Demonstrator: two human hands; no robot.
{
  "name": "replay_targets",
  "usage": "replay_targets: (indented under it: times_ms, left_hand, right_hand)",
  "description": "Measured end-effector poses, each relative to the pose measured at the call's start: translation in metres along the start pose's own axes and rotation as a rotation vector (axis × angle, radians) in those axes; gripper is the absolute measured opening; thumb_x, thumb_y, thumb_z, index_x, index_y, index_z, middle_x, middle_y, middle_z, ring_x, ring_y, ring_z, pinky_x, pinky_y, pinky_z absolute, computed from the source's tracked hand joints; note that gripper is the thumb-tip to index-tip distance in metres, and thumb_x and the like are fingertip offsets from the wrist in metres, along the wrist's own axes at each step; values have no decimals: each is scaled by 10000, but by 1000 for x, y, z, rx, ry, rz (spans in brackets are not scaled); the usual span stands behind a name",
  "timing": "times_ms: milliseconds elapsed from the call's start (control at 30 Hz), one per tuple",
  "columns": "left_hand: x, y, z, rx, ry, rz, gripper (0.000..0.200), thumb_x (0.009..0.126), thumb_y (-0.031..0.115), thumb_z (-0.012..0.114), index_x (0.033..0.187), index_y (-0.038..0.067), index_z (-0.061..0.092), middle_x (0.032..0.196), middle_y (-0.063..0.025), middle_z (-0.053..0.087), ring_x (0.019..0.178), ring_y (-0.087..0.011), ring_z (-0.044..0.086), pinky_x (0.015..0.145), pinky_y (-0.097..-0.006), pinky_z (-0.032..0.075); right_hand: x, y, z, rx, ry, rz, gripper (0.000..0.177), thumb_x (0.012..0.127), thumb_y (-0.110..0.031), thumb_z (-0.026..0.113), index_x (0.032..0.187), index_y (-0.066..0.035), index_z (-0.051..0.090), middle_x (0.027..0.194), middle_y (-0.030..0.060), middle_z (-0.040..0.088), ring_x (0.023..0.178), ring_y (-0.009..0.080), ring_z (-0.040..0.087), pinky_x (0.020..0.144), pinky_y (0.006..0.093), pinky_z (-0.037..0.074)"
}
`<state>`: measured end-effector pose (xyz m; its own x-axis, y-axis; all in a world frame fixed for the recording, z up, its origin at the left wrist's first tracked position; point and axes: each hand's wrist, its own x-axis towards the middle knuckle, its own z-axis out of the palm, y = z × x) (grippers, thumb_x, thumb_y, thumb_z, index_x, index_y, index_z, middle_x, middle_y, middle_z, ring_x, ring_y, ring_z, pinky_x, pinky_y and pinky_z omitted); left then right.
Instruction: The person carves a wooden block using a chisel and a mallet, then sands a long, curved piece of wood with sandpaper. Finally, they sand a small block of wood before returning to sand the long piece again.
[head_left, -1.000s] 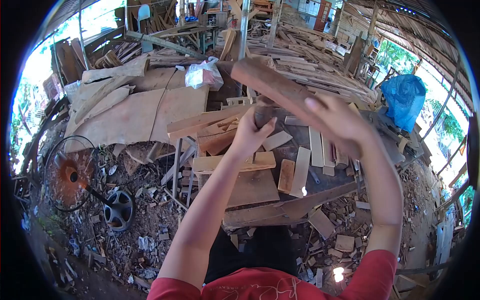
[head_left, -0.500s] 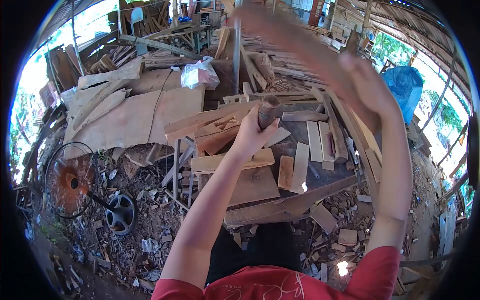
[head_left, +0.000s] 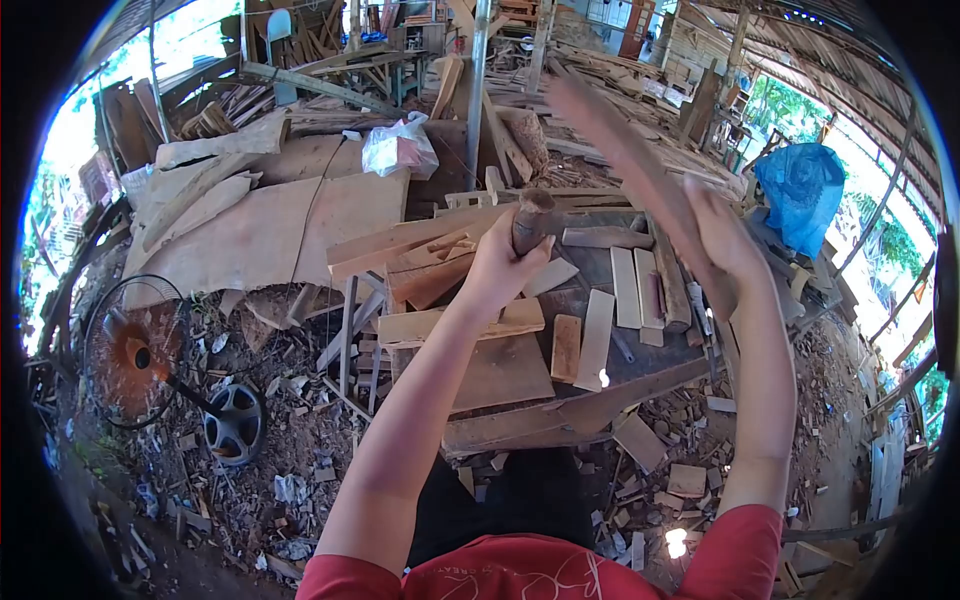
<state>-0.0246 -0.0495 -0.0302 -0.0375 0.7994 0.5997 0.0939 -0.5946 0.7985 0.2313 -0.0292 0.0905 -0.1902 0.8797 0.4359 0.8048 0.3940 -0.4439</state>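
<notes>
- My left hand [head_left: 500, 272] wraps its fingers round an upright wooden handle [head_left: 533, 215].
- My right hand [head_left: 722, 240], fingers clenched, grips a blurred wooden club [head_left: 610, 140] at 1 o'clock.
- Plastic bag [head_left: 400, 150], 11 o'clock: contents hidden.

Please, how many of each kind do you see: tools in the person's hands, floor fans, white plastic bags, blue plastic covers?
Tools in hands: 2, a round wooden-handled tool in the left hand and a long brown wooden club, blurred, in the right hand
Wire-caged floor fans with orange blades: 1
White plastic bags: 1
Blue plastic covers: 1
Total: 5
</notes>
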Motion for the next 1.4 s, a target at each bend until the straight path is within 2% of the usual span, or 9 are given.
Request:
replay_targets:
  times_ms: [233,700,767,933,1000,1100,1200,1333,1400]
  left_hand:
    - [-2,-2,-4,-33,13,43,134,808,53,601,857,35,477,705,32,498,662,-45,434,604,-206,383]
    - [-2,2,-4,-69,36,3,155,809,84,614,856,27,478,722,20,500,662,-51,427,615,-216,389]
    - [-2,3,-3,-1,51,-15,155,808,79,614,855,29,475,717,22,502,661,-48,433,617,-217,391]
    - [-1,-1,2,-7,15,1,184,797,65,612,935,15,500,790,-2,541,730,-54,464,674,-226,412]
    - [0,-3,4,-20,-1,25,227,788,59,613,982,10,506,827,-12,555,760,-59,474,701,-230,419]
    - [-1,-5,11,15,-58,64,373,754,51,629,1096,2,487,905,-52,574,836,-87,500,763,-244,423]
    - [-2,-8,18,131,-45,212,454,670,154,701,1033,3,474,907,-185,592,855,-384,575,721,-389,463]
    - [-17,10,-13,580,-450,-93,584,662,369,722,1072,28,486,1011,-178,578,980,-344,551,819,-415,423]
    - [-38,-26,-32,808,-371,14,621,662,421,723,1098,35,506,1010,-140,565,1023,-296,532,867,-394,404]
  right_hand:
    - [-7,104,104,-29,-425,220,729,798,-607,499,1146,33,531,1016,222,612,957,291,603,830,381,453]
    - [-16,89,164,-445,-351,270,544,828,-448,532,1150,-9,539,1067,221,578,1048,349,539,895,380,429]
    - [-7,95,175,-108,78,-88,548,824,-419,564,1186,-11,511,1187,216,510,1144,312,479,917,371,419]
    - [3,-10,135,870,-60,-187,553,812,-285,634,1255,-14,442,1359,155,359,1259,234,354,936,359,398]
    - [2,-49,125,1132,-24,-482,405,835,-214,614,1168,-9,509,1229,154,498,1133,196,481,878,291,425]
    - [3,-68,129,1309,-241,-437,204,862,-179,584,983,-15,576,972,142,623,880,152,598,762,244,451]
    - [-12,-80,133,1174,-33,-334,254,924,-210,454,742,-38,493,661,70,546,607,153,558,707,330,452]
    - [-21,-69,133,1441,27,-253,284,933,-168,418,681,-38,446,565,43,458,510,144,480,604,317,431]
    - [-25,-60,131,1513,78,-228,295,923,-196,413,676,-42,458,545,50,464,498,157,482,565,316,418]
